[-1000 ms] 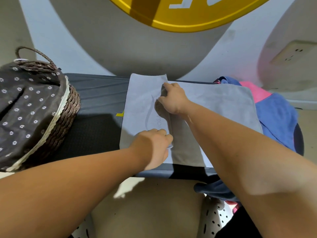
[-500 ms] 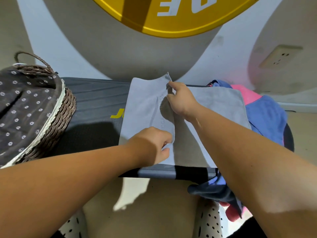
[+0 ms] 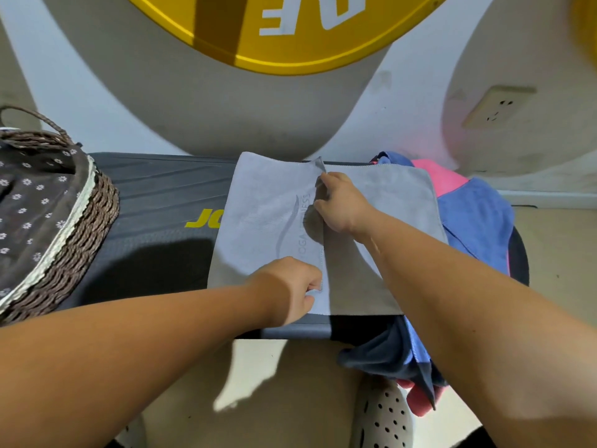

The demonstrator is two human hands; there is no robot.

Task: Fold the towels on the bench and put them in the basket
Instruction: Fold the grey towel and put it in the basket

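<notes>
The grey towel [image 3: 268,215] lies flat on the dark padded bench [image 3: 155,202], with a faint printed logo whose lettering seems to read "YOGA FITNESS". Yellow letters "JO" show on the bench beside the towel's 9 o'clock edge; the rest is covered. The left hand [image 3: 290,291] pinches the towel's folded edge at 6 o'clock, fingers clenched on the cloth. The right hand [image 3: 342,203] grips the same edge at 12 o'clock, lifting a small corner. A blue towel [image 3: 475,221] and a pink towel [image 3: 445,181] are heaped at 3 o'clock, partly spilling off the bench. The wicker basket [image 3: 80,227], lined with brown daisy-print fabric, sits at 9 o'clock. On the wall behind, a yellow round sign [image 3: 290,30] shows white letters, upside down, and a wall socket [image 3: 497,106] sits at 2 o'clock.
</notes>
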